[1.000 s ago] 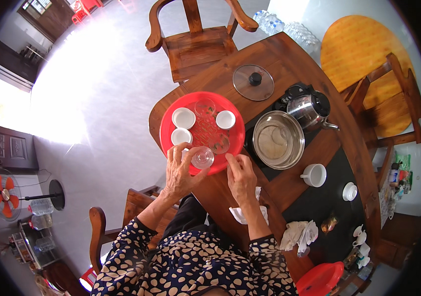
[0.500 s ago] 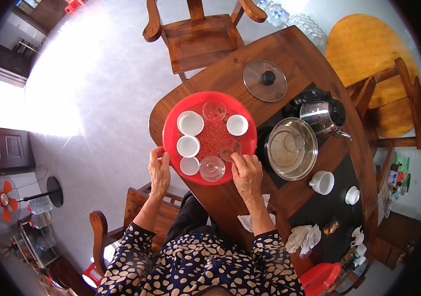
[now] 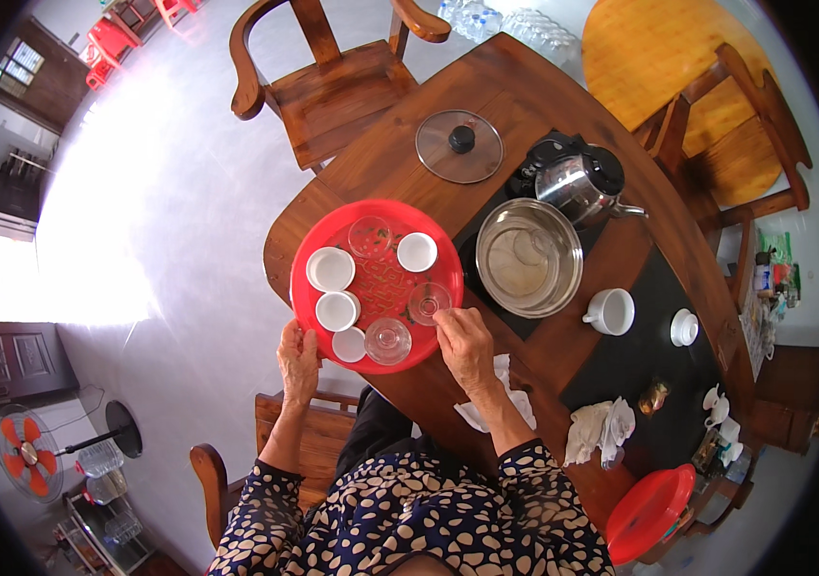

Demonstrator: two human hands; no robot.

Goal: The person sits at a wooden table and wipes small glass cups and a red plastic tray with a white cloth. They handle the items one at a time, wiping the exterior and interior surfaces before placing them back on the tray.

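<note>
A round red tray (image 3: 383, 283) juts past the left edge of the wooden table. My left hand (image 3: 298, 361) is closed on its lower left rim, thumb on top. Several white cups stand along the tray's left side, among them a larger white cup (image 3: 331, 269), and another white cup (image 3: 417, 252) is at the upper right. With bent fingers, my right hand (image 3: 467, 348) pinches the edge of a small clear glass cup (image 3: 426, 301) by the right rim. Two more clear cups, a far glass cup (image 3: 370, 237) and a near glass cup (image 3: 388, 342), sit on the tray.
Right of the tray are a steel pot (image 3: 529, 259), a kettle (image 3: 579, 187), a white mug (image 3: 609, 312) and a small white lidded piece (image 3: 684, 327). A glass lid (image 3: 459, 146) lies farther back. Crumpled tissues (image 3: 602, 430) and a red basin (image 3: 651, 514) are near right.
The view has shifted, so the table things appear farther left. The glass cup by my right fingers has moved slightly toward the tray's right rim. My left hand stays on the rim.
</note>
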